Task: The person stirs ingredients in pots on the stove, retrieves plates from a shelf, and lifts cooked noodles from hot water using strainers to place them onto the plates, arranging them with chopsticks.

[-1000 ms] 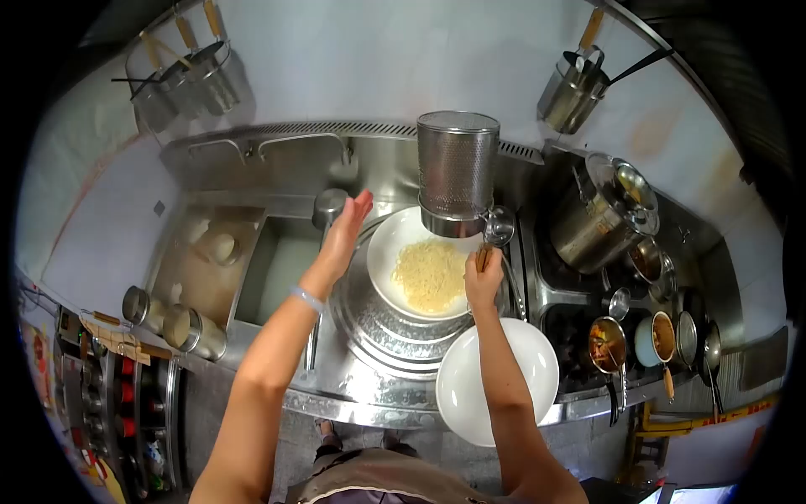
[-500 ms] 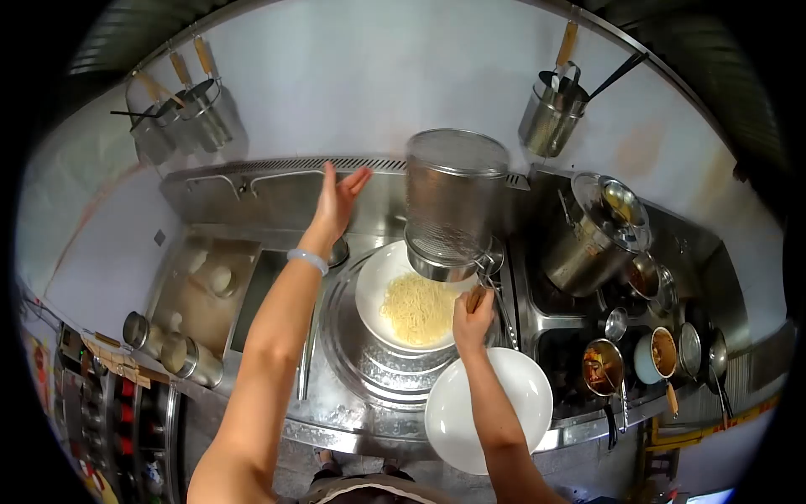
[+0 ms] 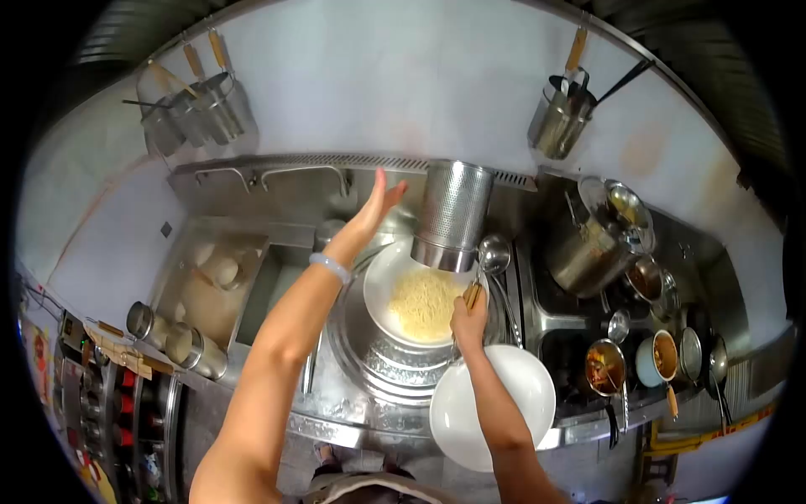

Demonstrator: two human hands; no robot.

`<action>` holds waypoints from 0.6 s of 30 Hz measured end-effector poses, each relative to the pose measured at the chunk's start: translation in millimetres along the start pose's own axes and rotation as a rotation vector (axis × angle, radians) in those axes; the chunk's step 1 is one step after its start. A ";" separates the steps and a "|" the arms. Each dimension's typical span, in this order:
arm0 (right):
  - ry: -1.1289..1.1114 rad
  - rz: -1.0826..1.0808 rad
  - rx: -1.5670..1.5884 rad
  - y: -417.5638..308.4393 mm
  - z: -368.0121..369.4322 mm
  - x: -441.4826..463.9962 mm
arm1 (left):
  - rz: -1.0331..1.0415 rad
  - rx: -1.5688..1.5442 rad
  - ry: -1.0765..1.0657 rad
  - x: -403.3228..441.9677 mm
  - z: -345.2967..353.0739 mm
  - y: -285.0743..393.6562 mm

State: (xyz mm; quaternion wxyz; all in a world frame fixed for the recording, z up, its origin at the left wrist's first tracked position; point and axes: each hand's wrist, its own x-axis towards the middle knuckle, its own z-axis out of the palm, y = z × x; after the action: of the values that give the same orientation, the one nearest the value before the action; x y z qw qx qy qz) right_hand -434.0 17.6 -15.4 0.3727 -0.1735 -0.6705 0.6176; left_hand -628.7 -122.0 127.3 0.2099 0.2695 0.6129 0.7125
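Note:
My right hand (image 3: 468,319) grips the wooden handle of a tall perforated noodle strainer (image 3: 455,210). The strainer hangs tipped over above a white bowl (image 3: 382,294), its mesh end up and its solid rim downward. A mound of pale noodles (image 3: 422,304) lies in that bowl, which sits on the round metal cooker top (image 3: 357,353). My left hand (image 3: 379,206) is open, fingers spread, just left of the strainer and apart from it. Below my right forearm is a second white bowl (image 3: 453,420), partly hidden by the arm.
A ladle (image 3: 494,254) lies right of the strainer. Farther right stand a large steel pot (image 3: 579,260) and small pans of sauce (image 3: 604,368) on the stove. At left is a sink of cloudy water (image 3: 214,294) beside metal canisters (image 3: 197,351). More strainers (image 3: 218,109) hang on the wall.
The strainer has dropped away from the camera and swung more clearly into view. My left hand has moved right, toward it. The noodles stay in the bowl, slightly shifted in view.

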 end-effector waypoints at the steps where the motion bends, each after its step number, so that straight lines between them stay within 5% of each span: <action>1: -0.006 -0.006 0.003 -19.7 5.0 3.9 | 0.009 0.041 0.211 -4.8 -8.0 0.5; 3: -0.146 0.513 0.382 -57.0 2.5 0.0 | 0.103 0.100 0.481 -32.3 -28.9 7.2; 5: -0.157 0.624 0.585 -65.5 7.9 15.8 | 0.247 0.159 0.572 -62.5 -39.2 6.8; 7: -0.246 1.040 1.477 -61.6 15.3 31.3 | 0.310 0.244 0.621 -108.2 -40.2 2.2; 8: -0.298 1.136 1.626 -64.9 20.1 32.6 | 0.381 0.329 0.662 -132.6 -40.2 1.7; 12: -0.481 1.262 1.773 -95.9 55.2 -1.1 | 0.484 0.704 0.684 -229.6 -22.4 6.2; 15: -0.673 1.557 1.789 -124.0 76.8 -40.9 | 0.494 0.920 0.610 -296.6 -4.6 18.6; 18: -1.062 1.461 1.526 -129.0 98.7 -84.4 | 0.500 1.047 0.475 -344.5 15.7 34.4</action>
State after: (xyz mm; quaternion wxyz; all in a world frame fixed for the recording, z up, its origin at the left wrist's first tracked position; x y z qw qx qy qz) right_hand -419.2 -132.7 88.1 -0.3868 0.0301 0.0593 0.9197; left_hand -353.5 -332.4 119.2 -0.2649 0.3063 0.8291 0.3855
